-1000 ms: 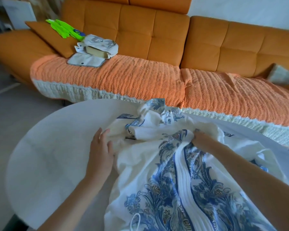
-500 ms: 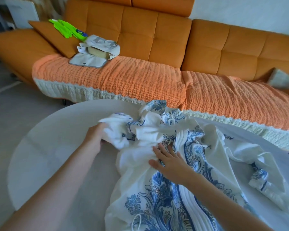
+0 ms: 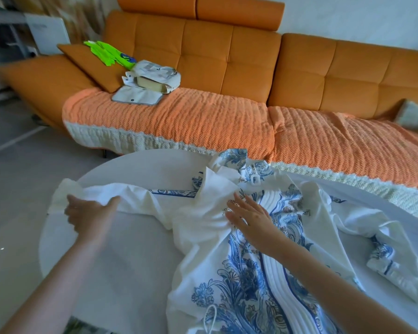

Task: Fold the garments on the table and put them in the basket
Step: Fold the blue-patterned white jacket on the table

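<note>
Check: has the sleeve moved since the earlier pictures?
Yes. The sleeve now stretches leftward to the table's left edge, pulled out by the left hand.

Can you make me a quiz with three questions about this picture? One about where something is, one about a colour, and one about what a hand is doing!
1. Where does the bright green thing lie?
A. in a basket
B. on the floor
C. on the sofa cushion

2. What colour is the flower pattern on the white garment?
A. red
B. blue
C. purple

3. What is the right hand doing?
A. lying flat on the garment, fingers straight
B. making a fist
C. holding a cup

Answers:
1 C: it rests on the orange cushion.
2 B: blue flowers run down the cloth.
3 A: its straight fingers lie on the white part.
</note>
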A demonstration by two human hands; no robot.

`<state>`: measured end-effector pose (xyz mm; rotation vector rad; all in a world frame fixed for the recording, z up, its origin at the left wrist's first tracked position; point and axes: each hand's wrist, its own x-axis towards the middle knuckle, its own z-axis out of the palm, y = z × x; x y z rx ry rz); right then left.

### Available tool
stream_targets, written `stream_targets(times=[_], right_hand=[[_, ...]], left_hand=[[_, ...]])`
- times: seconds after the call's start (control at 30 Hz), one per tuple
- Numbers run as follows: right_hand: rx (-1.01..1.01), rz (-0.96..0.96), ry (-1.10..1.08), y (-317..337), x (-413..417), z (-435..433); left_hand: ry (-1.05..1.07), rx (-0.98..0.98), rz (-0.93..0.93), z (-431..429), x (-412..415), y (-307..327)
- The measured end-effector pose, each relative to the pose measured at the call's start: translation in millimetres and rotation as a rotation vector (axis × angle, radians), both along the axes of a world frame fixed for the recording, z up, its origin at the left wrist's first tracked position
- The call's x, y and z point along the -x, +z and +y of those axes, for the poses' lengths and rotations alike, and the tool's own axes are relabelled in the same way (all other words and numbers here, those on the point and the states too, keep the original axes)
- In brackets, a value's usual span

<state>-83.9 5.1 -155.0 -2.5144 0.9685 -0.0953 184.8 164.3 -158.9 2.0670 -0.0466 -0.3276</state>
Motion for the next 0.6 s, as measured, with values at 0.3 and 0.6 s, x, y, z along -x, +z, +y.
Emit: stream_targets(times=[0.3, 0.6], right_hand=[[-0.035, 0.024, 0.057, -5, -23, 3], [0.007, 0.089, 0.042, -9, -6, -2]], left_hand=[[-1.017, -0.201, -0.703, -49, 64, -18], [-0.938, -0.872, -0.543, -42, 29, -49]])
